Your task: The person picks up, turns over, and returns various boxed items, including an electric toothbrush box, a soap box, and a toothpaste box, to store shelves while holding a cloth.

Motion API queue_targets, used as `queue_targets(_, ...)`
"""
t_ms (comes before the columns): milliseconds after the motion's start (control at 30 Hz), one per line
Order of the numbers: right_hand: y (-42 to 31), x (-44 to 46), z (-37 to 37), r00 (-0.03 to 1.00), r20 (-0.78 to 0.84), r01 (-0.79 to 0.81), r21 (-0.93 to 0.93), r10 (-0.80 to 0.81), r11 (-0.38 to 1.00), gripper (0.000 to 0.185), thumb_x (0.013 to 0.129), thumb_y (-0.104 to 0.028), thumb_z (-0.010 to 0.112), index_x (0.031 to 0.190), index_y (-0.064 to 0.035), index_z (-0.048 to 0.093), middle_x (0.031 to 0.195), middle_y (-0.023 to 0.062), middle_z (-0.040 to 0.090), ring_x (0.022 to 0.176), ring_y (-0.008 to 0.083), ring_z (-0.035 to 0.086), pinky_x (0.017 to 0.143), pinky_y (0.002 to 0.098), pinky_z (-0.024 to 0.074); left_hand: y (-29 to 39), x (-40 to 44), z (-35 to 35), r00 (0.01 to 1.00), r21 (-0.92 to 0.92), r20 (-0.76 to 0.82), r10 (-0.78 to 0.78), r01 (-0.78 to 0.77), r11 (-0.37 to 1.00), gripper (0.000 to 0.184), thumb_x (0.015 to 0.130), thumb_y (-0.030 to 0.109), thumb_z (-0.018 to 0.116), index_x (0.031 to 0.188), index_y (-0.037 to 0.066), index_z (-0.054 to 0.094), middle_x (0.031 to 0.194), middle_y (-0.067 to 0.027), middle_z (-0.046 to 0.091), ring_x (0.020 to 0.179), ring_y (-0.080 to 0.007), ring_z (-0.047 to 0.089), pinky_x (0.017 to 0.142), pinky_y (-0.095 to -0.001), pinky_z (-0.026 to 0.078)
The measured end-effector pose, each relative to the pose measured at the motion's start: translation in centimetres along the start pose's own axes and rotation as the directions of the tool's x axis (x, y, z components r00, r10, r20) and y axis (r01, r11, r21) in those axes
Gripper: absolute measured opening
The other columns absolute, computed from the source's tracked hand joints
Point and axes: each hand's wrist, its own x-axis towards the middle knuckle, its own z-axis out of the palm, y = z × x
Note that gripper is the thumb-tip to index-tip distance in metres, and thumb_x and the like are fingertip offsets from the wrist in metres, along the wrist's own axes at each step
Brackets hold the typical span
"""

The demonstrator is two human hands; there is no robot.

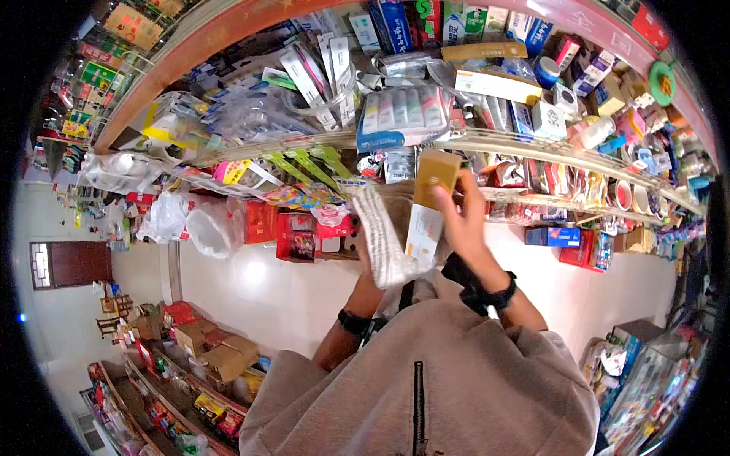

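While the right hand grips a gold-and-white box, thumb and fingers closed about its upper part, the left hand sits behind a white knitted cloth, mostly hidden; how far its fingers close cannot be told.

Box: tilted, gold end uppermost, white end down, just beside the cloth, both in front of the torso.

Wrists: black watch on the left; black band on the right.

Clothing: grey-brown sweatshirt, dark zip.

Shelf ahead: clear-wrapped pack with blue lower edge; above and right of it, a long white-and-gold carton; to the left, slim white boxes in a clear tub.

Lower tier: green strips; to the left, a pale plastic bag.

Far left: opened cardboard boxes on a low shelf; brown door beyond.
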Motion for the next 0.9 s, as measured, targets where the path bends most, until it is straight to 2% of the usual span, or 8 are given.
queue_targets(67, 0.7, -1.6, 2.9, 0.993, -0.115, -0.024, 0.012, 0.026, 1.000, 0.024, 0.087, -0.017, 0.066, 0.102, 0.0000, 0.058, 0.083, 0.0092, 0.062, 0.072, 0.0170, 0.056, 0.067, 0.0308, 0.0459, 0.5, 0.1, 2.8, 0.964, -0.452, 0.246, -0.105, 0.209, 0.867, 0.066, 0.100, 0.053, 0.026, 0.147, 0.008, 0.027, 0.140, -0.0129, 0.045, 0.129, -0.0279, 0.045, 0.108, -0.0437, 0.037)
queue_targets(100, 0.5, -2.1, 3.9, 0.990, -0.139, 0.002, -0.068, -0.012, 0.998, 0.024, 0.087, -0.017, 0.066, 0.101, 0.0007, 0.058, 0.084, 0.0117, 0.063, 0.072, 0.0205, 0.057, 0.067, 0.0324, 0.0464, 1.5, -1.0, 4.8, 0.997, -0.068, 0.008, -0.071, 0.072, 0.995, 0.062, 0.099, 0.053, 0.029, 0.146, 0.011, 0.031, 0.140, -0.0102, 0.046, 0.128, -0.0256, 0.045, 0.108, -0.0412, 0.037)
queue_targets(167, 0.1, -2.9, 5.0, 0.990, -0.133, 0.021, -0.217, -0.051, 0.976, 0.028, 0.087, -0.021, 0.066, 0.101, 0.0021, 0.059, 0.085, 0.0179, 0.063, 0.073, 0.0301, 0.060, 0.068, 0.0362, 0.0471, 0.3, -0.8, 4.6, 0.997, -0.310, -0.024, -0.072, 0.061, 0.949, 0.060, 0.100, 0.052, 0.032, 0.143, 0.011, 0.035, 0.138, -0.0094, 0.047, 0.126, -0.0242, 0.046, 0.107, -0.0389, 0.036)
queue_targets(400, -0.8, -6.7, 7.4, 0.955, -0.263, 0.104, -0.146, -0.140, 0.984, 0.028, 0.092, -0.022, 0.060, 0.106, 0.0022, 0.059, 0.091, 0.0205, 0.063, 0.078, 0.0356, 0.060, 0.072, 0.0412, 0.0466, 3.5, -3.4, 2.1, 0.997, 0.158, 0.024, 0.076, -0.079, 0.984, 0.053, 0.102, 0.045, 0.034, 0.128, 0.000, 0.049, 0.111, -0.0066, 0.061, 0.098, -0.0135, 0.059, 0.085, -0.0286, 0.047)
queue_targets(500, -0.8, -7.7, 8.5, 0.946, -0.255, 0.153, -0.198, -0.201, 0.968, 0.028, 0.090, -0.021, 0.061, 0.107, 0.0019, 0.059, 0.089, 0.0190, 0.060, 0.079, 0.0356, 0.056, 0.072, 0.0411, 0.0446, 5.2, -5.3, 2.8, 0.992, 0.224, -0.029, 0.121, -0.112, 0.968, 0.053, 0.103, 0.044, 0.034, 0.127, -0.001, 0.049, 0.111, -0.0072, 0.061, 0.098, -0.0136, 0.058, 0.085, -0.0289, 0.047)
queue_targets(567, -1.3, -8.4, 9.0, 0.930, -0.215, 0.225, -0.310, -0.298, 0.924, 0.029, 0.089, -0.020, 0.062, 0.107, 0.0021, 0.059, 0.088, 0.0183, 0.059, 0.078, 0.0350, 0.054, 0.071, 0.0410, 0.0433, 4.9, -5.4, 0.3, 0.997, 0.255, 0.055, 0.056, -0.068, 0.965, 0.059, 0.101, 0.049, 0.033, 0.140, 0.005, 0.037, 0.132, -0.0089, 0.050, 0.120, -0.0224, 0.049, 0.104, -0.0351, 0.037)
queue_targets(700, -3.4, -9.3, 9.8, 0.907, -0.090, 0.344, -0.402, -0.411, 0.848, 0.033, 0.083, -0.019, 0.067, 0.106, 0.0032, 0.057, 0.084, 0.0169, 0.051, 0.076, 0.0345, 0.049, 0.068, 0.0415, 0.0403, 4.9, -5.1, -0.9, 0.993, -0.055, 0.060, 0.100, -0.096, 0.994, 0.060, 0.102, 0.050, 0.029, 0.142, 0.006, 0.036, 0.136, -0.0098, 0.049, 0.123, -0.0229, 0.048, 0.107, -0.0366, 0.036)
queue_targets(900, -4.8, -9.6, 9.5, 0.965, -0.072, 0.212, -0.345, -0.251, 0.915, 0.030, 0.085, -0.022, 0.069, 0.105, -0.0011, 0.060, 0.080, 0.0145, 0.052, 0.066, 0.0323, 0.053, 0.058, 0.0389, 0.0420, 8.4, -6.8, 0.3, 0.977, 0.456, 0.050, 0.206, -0.206, 0.866, 0.058, 0.103, 0.045, 0.030, 0.134, -0.002, 0.044, 0.123, -0.0113, 0.055, 0.111, -0.0200, 0.054, 0.096, -0.0336, 0.042)
